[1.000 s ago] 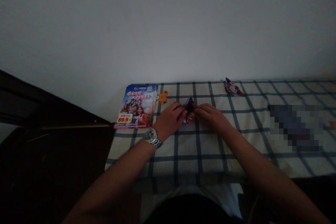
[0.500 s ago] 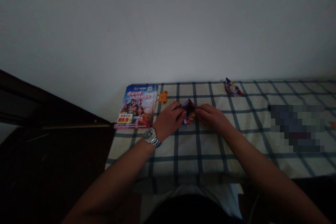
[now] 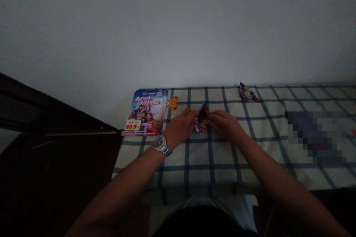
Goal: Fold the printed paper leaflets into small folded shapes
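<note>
A small folded paper flyer point(image 3: 202, 119), blue and purple with red and yellow print, is held upright just above the checked tablecloth. My left hand point(image 3: 184, 126), with a metal watch on its wrist, pinches its left side. On the opposite side my right hand point(image 3: 223, 124) grips it between thumb and fingers. Parts of the paper are hidden behind my fingertips. A stack of matching flyers point(image 3: 144, 113) lies flat left of my hands. Another folded flyer point(image 3: 248, 93) rests farther back on the right, against the wall.
The blue-and-white checked tablecloth point(image 3: 172, 163) covers the table, which meets a plain wall point(image 3: 178, 29) at the back. A bear-shaped orange piece point(image 3: 172, 103) lies beside the stack. A blurred-out dark object point(image 3: 314, 133) is on the right. Dark floor shows at left.
The folded paper between my hands has narrowed as my hands press its sides slightly closer together. The stack and the other folded flyer stay put.
</note>
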### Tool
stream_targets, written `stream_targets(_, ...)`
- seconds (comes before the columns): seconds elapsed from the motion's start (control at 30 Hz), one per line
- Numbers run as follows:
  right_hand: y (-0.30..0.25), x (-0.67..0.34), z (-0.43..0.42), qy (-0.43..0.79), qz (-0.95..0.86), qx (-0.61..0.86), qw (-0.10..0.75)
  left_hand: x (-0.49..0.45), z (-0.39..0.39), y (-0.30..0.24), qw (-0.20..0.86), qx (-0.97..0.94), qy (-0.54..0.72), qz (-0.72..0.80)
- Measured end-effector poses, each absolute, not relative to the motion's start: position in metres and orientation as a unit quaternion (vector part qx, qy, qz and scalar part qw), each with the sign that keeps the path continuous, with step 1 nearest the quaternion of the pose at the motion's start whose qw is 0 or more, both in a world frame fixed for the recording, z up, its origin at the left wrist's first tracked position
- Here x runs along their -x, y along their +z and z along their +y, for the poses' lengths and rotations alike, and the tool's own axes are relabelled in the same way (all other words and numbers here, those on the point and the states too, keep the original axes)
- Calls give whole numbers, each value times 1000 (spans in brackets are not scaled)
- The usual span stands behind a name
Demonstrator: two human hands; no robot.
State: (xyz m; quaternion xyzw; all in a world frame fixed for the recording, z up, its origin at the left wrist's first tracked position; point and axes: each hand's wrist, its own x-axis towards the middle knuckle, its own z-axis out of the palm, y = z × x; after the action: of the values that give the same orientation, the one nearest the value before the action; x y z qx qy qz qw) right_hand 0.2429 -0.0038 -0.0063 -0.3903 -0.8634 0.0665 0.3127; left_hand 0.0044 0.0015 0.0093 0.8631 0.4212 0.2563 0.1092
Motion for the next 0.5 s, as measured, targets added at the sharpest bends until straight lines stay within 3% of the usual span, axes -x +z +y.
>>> stream_targets(0.5,-5,-245,-4,220,-791,460,337,1,9,1,172,-831,299,436)
